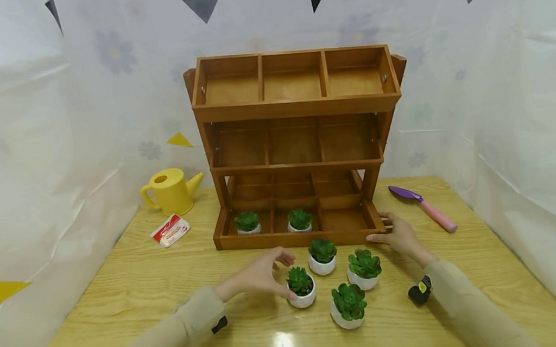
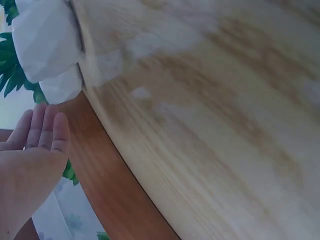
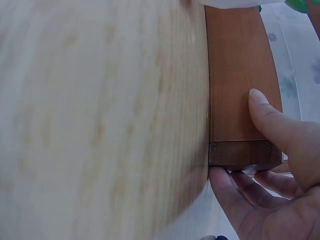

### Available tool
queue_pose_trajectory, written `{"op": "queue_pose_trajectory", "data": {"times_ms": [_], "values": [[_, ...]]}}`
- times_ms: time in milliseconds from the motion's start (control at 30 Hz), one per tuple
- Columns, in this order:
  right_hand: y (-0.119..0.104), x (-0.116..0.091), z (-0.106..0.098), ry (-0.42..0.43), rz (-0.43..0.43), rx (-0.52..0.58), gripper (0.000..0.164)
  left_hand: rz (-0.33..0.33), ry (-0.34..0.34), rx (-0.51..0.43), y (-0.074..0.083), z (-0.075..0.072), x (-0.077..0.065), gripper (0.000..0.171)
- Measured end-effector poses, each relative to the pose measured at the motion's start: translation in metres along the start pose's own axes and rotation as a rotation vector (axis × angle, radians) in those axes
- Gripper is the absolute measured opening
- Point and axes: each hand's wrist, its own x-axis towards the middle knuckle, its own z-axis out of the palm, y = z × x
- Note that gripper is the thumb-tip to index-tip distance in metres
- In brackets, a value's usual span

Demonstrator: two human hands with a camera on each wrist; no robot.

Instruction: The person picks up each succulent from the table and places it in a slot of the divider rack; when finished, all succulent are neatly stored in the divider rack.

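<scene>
"Where's the left hand [image 1: 262, 275]?"
"Before the brown wooden tiered shelf [image 1: 297, 108], thumb and fingers apart beside a spiky green succulent in a round white pot [image 1: 302, 290]."
"Right hand [image 1: 401, 235]?"
"Gripping the shelf's right front corner."

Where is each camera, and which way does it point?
Head: worn on the head, facing forward and down at the planter shelf and potted succulents; both sleeves, left hand and right hand show.
Left wrist: worn there, facing white pots, tabletop and front board; the left hand shows.
Right wrist: worn there, facing the shelf's front corner, which the right hand holds.
Both wrist views share the tabletop and the shelf's front board.
</scene>
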Motion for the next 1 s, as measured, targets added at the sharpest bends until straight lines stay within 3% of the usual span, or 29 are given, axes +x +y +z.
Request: {"op": "queue_pose_trajectory", "data": {"times_ms": [300, 667, 1000], "values": [[-0.001, 0.000, 0.000, -0.003, 0.003, -0.014, 0.087, 0.045, -0.064, 0.064, -0.004, 0.010, 0.008, 0.072], [-0.001, -0.001, 0.001, -0.003, 0.008, -0.007, 0.088, 0.035, -0.100, 0.096, -0.006, 0.016, 0.021, 0.065], [-0.002, -0.001, 0.000, -0.001, 0.008, -0.009, 0.088, 0.045, -0.127, 0.097, -0.006, 0.016, 0.023, 0.061]]}}
